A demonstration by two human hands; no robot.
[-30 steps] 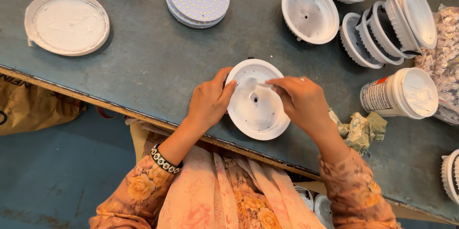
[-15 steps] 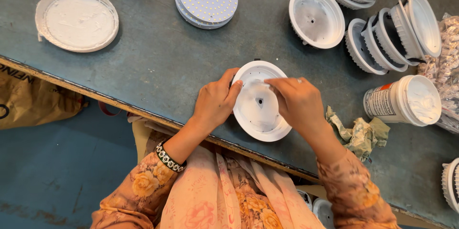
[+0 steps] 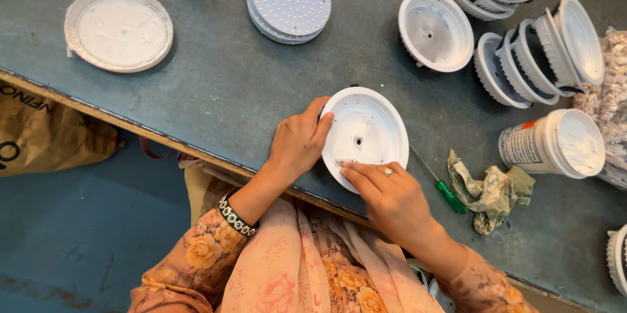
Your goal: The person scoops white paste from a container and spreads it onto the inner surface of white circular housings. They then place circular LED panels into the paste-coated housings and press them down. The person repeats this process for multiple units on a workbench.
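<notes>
Housing (image 3: 372, 127) centre bench | left hand (image 3: 297, 143) grips rim at 9 o'clock | right hand (image 3: 392, 198) fingers flat inside at 6 o'clock, holding nothing | screwdriver (image 3: 441, 182) at 4 o'clock

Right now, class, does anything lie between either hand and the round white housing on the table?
Nothing visible does: the left hand grips the white housing at its rim, and the right hand rests fingertips inside its near edge.
</notes>
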